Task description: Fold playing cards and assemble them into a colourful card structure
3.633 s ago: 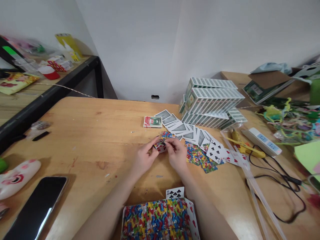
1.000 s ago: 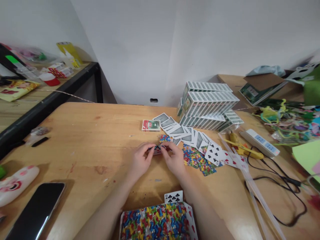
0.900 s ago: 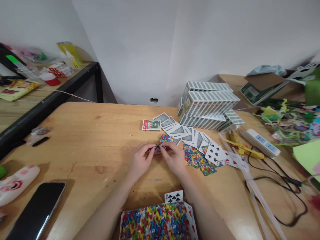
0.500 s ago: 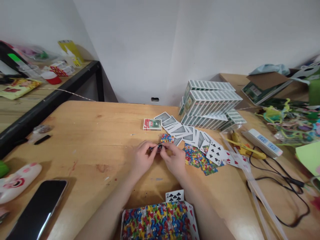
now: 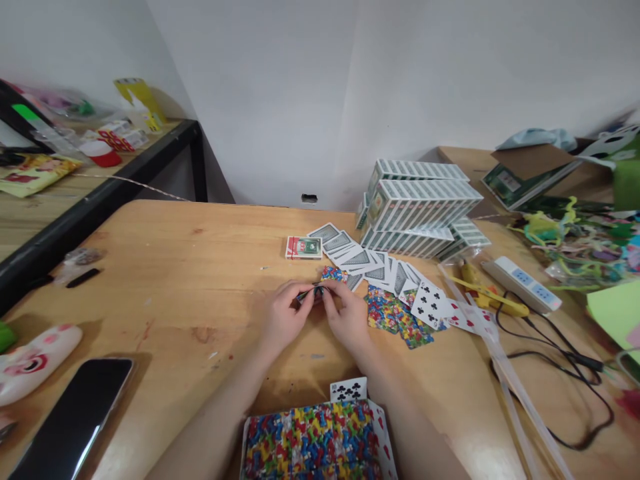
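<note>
Left hand [image 5: 286, 316]: here, over the middle of the table, thumb and fingertips pinch the left end of a small bent playing card [image 5: 304, 294].
Right hand [image 5: 346, 316]: pinching too, at the other end, thumbs close together in the middle.
Playing card: up between both hands, mostly lost behind the fingers; whether it touches the wooden table [image 5: 200, 293], I can't tell.
Colourful card backs: one patterned card [image 5: 333, 274] just beyond the fingertips, and a patterned group [image 5: 384, 309] to the right of the right hand.
Grey card backs: a loose spread of grey-backed cards [image 5: 357, 258], running from far middle towards the right.
Faces up: the six of clubs [image 5: 429, 303] at the right end of that spread, a hearts card [image 5: 460, 316] just beside it.
Near edge: between the forearms, a patterned card panel [image 5: 313, 437], with the ten of clubs [image 5: 349, 390] jutting from its far side.
Far side: a red-and-green card box [image 5: 304, 247], and right of it the stacked striped cartons [image 5: 425, 203].
Right flank: yellow glue gun [image 5: 495, 298] beside a white power strip [image 5: 523, 283].
Left flank: a dark-screened phone [image 5: 75, 417], lying near.
</note>
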`<state>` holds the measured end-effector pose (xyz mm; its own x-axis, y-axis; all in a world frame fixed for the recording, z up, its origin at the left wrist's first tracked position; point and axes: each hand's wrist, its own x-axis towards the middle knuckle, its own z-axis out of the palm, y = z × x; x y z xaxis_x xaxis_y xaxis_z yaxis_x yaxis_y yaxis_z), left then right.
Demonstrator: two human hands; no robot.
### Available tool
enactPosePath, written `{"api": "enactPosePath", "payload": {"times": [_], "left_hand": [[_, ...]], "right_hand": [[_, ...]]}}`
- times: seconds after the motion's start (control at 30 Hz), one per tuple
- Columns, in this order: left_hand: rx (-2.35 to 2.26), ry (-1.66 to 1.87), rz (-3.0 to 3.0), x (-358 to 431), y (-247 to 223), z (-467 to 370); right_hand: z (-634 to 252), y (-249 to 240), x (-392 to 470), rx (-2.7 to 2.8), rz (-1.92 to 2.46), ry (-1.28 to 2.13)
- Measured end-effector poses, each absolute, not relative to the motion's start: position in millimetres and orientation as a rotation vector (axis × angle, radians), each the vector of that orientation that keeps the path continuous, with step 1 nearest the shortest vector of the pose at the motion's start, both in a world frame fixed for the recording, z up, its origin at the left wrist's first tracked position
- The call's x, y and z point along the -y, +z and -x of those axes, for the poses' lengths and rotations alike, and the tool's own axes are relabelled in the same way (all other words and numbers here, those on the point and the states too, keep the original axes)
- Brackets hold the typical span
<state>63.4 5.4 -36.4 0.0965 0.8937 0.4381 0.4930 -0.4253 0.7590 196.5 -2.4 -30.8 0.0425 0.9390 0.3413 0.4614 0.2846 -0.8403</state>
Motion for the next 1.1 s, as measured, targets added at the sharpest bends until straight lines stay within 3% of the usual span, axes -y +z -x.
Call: {"api": "enactPosePath", "payload": {"times": [1.1], "left_hand": [[-1.381,1.179,-2.234,2.1,-35.1,-53.5]], "right_hand": [[-200.3,-36.5,1.5,1.502,1.394,0.661]]}}
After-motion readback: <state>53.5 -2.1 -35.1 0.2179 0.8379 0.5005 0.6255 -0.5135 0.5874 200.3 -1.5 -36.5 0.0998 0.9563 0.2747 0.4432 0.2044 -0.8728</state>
